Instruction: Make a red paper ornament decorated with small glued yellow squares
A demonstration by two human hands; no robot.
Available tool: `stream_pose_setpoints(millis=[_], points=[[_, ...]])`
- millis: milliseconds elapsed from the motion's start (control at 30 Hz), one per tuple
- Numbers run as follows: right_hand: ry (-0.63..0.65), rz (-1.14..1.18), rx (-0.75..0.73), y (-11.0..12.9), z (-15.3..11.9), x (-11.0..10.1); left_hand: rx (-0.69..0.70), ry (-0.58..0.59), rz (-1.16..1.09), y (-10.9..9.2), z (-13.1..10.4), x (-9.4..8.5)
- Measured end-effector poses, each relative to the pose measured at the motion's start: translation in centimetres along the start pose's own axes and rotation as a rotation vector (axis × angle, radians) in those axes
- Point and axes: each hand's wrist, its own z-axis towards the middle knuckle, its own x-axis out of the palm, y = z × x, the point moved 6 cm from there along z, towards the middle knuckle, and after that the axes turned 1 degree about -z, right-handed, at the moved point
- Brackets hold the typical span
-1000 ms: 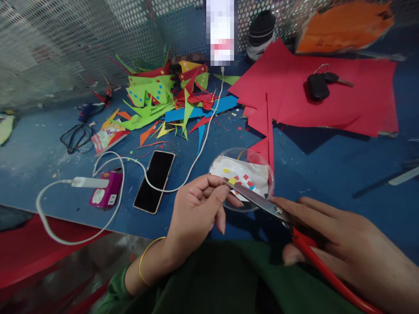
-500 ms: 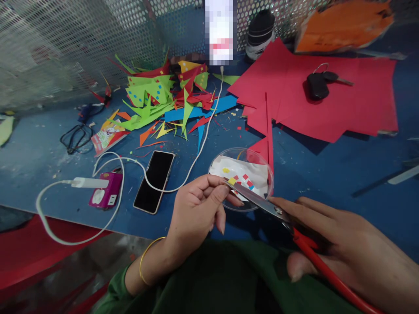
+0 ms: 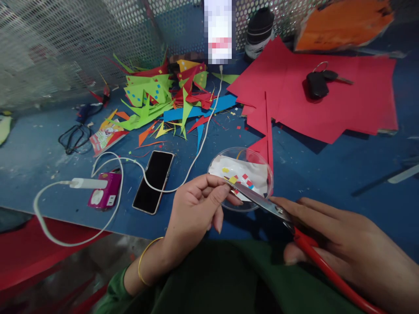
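My right hand (image 3: pixel 340 244) grips red-handled scissors (image 3: pixel 262 201), their blades pointing left with the tips at my left fingertips. My left hand (image 3: pixel 199 209) is closed in a pinch, thumb against forefinger, right at the blade tips. Whatever sits in that pinch is too small or hidden to name. Just beyond the tips shows a small yellow paper bit (image 3: pixel 233 179); I cannot tell if it is held or lies below. Under the blades stands a round clear plastic dish (image 3: pixel 269 192) with white paper (image 3: pixel 258 171) and several tiny red, yellow and blue paper squares in it.
Red paper sheets (image 3: pixel 363 96) with a car key (image 3: pixel 317 85) on top lie at right. Coloured paper scraps (image 3: pixel 147 111) cover the back. A phone (image 3: pixel 153 182), a purple adapter (image 3: pixel 109 189) and a white cable (image 3: pixel 203 146) are at left. A knife-like blade (image 3: pixel 404 174) lies far right.
The scissors and both hands stay almost in place. My right thumb has shifted slightly up and left by the handle. The whole view has drifted a little.
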Motion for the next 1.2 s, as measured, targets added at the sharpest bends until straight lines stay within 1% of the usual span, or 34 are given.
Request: stream_pose_setpoints(millis=[200,267,433,567,867,1000,1100,1200], points=[[0.037,0.041,0.027,-0.7,-0.6,0.4,-0.001,-0.016,0.039,-0.1,-0.1,-0.2],[0.029,0.041,0.034,-0.7,-0.7,0.5,-0.001,-0.009,0.027,0.0,0.0,-0.2],[0.031,0.022,0.010,-0.6,-0.9,0.7,-0.012,0.017,-0.012,0.2,0.1,-0.1],[0.021,0.031,0.020,-0.6,-1.1,0.7,-0.020,0.024,-0.026,0.0,0.0,0.0],[0.037,0.030,0.014,-0.3,-0.8,0.5,-0.015,0.036,-0.057,0.1,0.2,-0.1],[-0.007,0.028,0.016,-0.1,-0.2,0.1,-0.016,0.038,-0.063,0.2,0.1,-0.1],[-0.066,0.017,0.018,0.2,0.5,-0.7,-0.011,0.037,-0.075,0.2,0.1,-0.1],[-0.097,0.010,0.019,0.5,1.0,-1.4,0.007,0.040,-0.088,0.0,0.1,0.0]])
